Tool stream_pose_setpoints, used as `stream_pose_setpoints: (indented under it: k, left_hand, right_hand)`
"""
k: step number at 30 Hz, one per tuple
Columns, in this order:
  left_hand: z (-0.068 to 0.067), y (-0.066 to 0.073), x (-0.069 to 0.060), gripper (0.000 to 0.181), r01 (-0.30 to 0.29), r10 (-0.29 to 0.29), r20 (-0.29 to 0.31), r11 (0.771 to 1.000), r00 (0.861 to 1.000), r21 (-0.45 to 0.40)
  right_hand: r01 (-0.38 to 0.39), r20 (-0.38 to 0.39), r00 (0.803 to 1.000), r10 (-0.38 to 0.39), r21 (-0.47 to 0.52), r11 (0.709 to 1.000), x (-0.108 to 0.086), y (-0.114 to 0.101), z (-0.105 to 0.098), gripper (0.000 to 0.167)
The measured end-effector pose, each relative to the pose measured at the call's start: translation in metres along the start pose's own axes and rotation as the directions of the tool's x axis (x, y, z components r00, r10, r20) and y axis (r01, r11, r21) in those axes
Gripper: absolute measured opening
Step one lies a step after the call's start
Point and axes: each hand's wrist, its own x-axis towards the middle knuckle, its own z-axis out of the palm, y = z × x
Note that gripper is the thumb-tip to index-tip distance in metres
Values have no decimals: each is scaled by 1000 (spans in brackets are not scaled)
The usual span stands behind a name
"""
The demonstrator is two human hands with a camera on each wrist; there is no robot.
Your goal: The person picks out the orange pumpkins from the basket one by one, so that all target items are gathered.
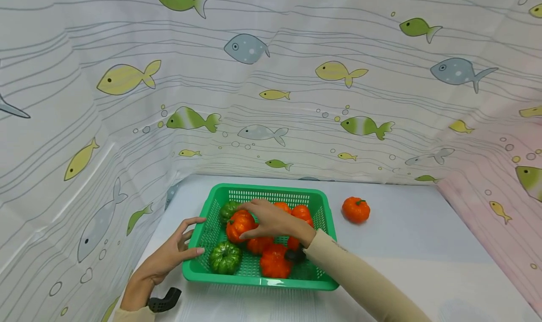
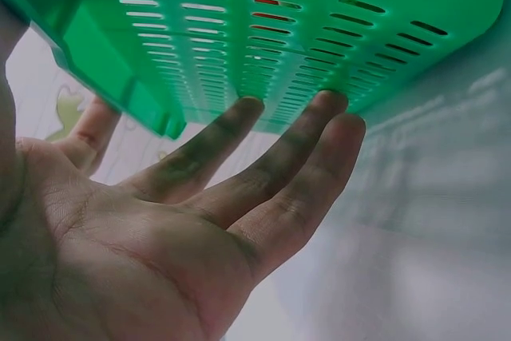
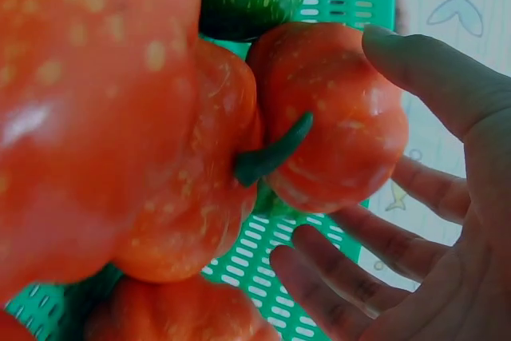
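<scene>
A green slotted basket [image 1: 262, 281] holds several orange and green pumpkins. My left hand [image 1: 163, 261] is at its left side, thumb and forefinger by the rim; in the left wrist view the straight fingers of this hand [image 2: 200, 197] touch the slotted wall [image 2: 311, 45]. Over the basket's left half, my right hand [image 1: 268, 218] has its thumb and fingers around an orange pumpkin [image 1: 239, 227]. The right wrist view shows the thumb of this hand [image 3: 431, 221] against the orange pumpkin [image 3: 335, 117], with fingers partly behind it. Green pumpkins [image 1: 226, 257] lie nearby.
One orange pumpkin [image 1: 356, 210] rests on the white table [image 1: 406, 232], right of the basket. Fish-patterned curtains [image 1: 296, 110] stand behind and at both sides. A dark object [image 1: 295, 255] shows under the right wrist, and a black piece [image 1: 165, 301] at the left wrist.
</scene>
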Motion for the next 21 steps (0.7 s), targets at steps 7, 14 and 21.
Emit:
stream_pose_setpoints:
  k: [7, 14, 21]
  left_hand:
    - [2, 4, -1, 74, -11, 11, 14, 1000, 1000, -1]
    - [4, 8, -2, 75, 17, -17, 2, 1000, 1000, -8]
    - [4, 9, -3, 76, 21, -21, -1, 1000, 1000, -10]
  right_hand:
    - [-16, 21, 1000, 15, 29, 999, 9, -4, 7, 75]
    - [-51, 36, 998, 50, 31, 998, 11, -7, 9, 74]
    - [-29, 0, 1000, 29, 13, 999, 11, -8, 8, 71]
